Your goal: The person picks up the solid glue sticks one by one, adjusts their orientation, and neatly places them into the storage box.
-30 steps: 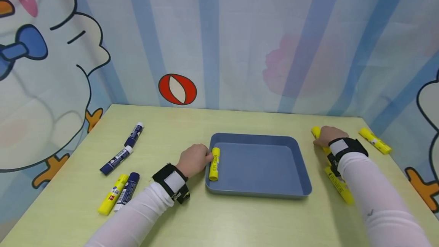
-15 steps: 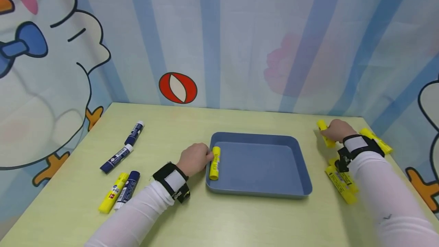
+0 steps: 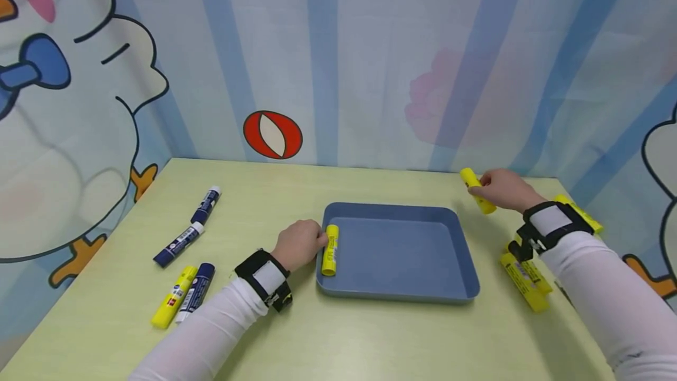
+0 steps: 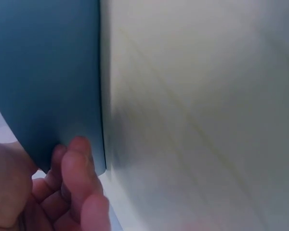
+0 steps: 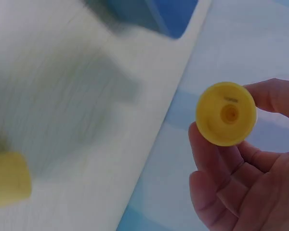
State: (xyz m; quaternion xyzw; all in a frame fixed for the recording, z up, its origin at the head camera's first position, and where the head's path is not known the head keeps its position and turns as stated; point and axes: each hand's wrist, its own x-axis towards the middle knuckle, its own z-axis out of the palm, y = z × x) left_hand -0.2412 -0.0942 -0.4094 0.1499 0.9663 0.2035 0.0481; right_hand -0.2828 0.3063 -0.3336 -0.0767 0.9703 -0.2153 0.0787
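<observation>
My right hand point(image 3: 508, 189) pinches a yellow glue stick point(image 3: 469, 177) between thumb and fingers, raised over the table behind the tray's right end. In the right wrist view the round end of this glue stick point(image 5: 226, 114) faces the camera. At the left side of the blue-grey tray point(image 3: 402, 260), my left hand point(image 3: 298, 244) grips the rim. From the left wrist view, its fingers point(image 4: 79, 166) lie against the tray's outer wall point(image 4: 53, 72). One yellow glue stick point(image 3: 330, 250) lies inside the tray along its left wall, close to the left thumb.
On the left lie several dark blue glue sticks point(image 3: 178, 244) and a yellow one point(image 3: 174, 297). Right of the tray, yellow glue sticks point(image 3: 523, 281) lie side by side, partly under the right wrist. Another yellow glue stick point(image 3: 587, 216) is half hidden behind the right wristband. A patterned curtain point(image 3: 370, 75) stands behind the table.
My right hand has picked a yellow glue stick up from the table's right side, lifting it and carrying it left toward the tray. My left hand has stayed at the tray's rim.
</observation>
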